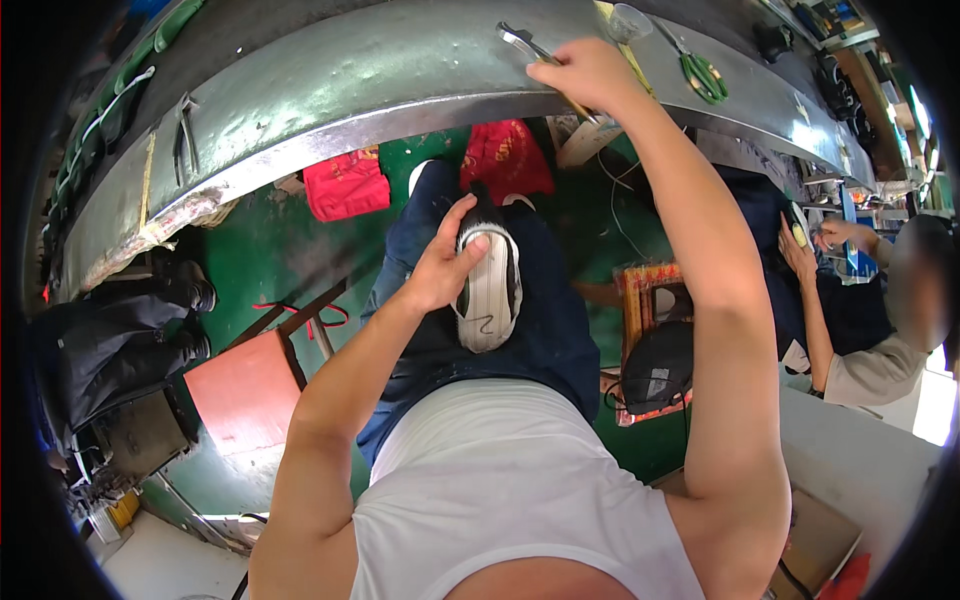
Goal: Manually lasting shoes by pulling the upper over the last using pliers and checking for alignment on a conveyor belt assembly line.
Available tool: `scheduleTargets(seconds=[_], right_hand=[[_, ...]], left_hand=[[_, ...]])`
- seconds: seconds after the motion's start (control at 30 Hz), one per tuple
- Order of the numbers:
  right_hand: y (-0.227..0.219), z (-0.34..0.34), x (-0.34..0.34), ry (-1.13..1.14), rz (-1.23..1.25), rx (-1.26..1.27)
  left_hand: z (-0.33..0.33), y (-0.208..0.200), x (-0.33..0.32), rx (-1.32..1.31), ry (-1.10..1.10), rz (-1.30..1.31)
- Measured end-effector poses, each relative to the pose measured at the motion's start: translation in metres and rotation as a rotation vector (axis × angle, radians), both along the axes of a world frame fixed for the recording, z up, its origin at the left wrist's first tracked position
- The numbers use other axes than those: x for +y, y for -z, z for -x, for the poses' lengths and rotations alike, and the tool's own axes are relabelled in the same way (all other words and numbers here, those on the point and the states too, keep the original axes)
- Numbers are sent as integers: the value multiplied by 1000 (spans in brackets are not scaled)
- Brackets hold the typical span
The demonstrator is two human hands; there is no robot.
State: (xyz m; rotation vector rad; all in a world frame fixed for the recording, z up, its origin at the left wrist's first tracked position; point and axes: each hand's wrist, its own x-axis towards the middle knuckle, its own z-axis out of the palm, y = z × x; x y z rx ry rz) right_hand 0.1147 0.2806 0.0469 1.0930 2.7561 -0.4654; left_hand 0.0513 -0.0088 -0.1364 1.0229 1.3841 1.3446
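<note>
Looking down from our own head, we see a long curved metal workbench [330, 90] arching across the top of the view, with the green floor [270, 250] beneath it. We sit with a shoe [490, 290], sole up, resting on our lap against dark trousers. Our left hand [445, 265] curls around the shoe's left side, thumb and fingers closed on the white sole, steadying it. Our right hand [590, 75] stretches up to the bench edge, fingers closed around a metal hand tool [525, 45], probably pliers. We judge this as the step of fetching a tool to work on the shoe; bringing it down calls for a firm hold on the shoe. Green-handled scissors [705, 75] lie further along the bench. At far right, a co-worker's hands [810, 240] hold something small we cannot identify. The shoe's upper is hidden, and the tool's handles are covered by our fingers.
</note>
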Motion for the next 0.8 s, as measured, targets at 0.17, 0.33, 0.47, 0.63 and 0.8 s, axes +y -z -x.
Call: scheduleTargets(seconds=[0.17, 0.33, 0.47, 0.63, 0.8], right_hand=[[60, -144, -111, 234, 1033, 506], [107, -189, -187, 417, 1325, 402], [119, -175, -178, 383, 1447, 371], [96, -162, -146, 547, 1695, 296], [140, -157, -166, 32, 755, 100]], left_hand=[[2, -6, 13, -257, -1, 150], [-1, -9, 20, -296, 12, 216], [-9, 11, 25, -79, -45, 101], [-8, 0, 27, -184, 25, 174], [-1, 17, 27, -277, -39, 98]])
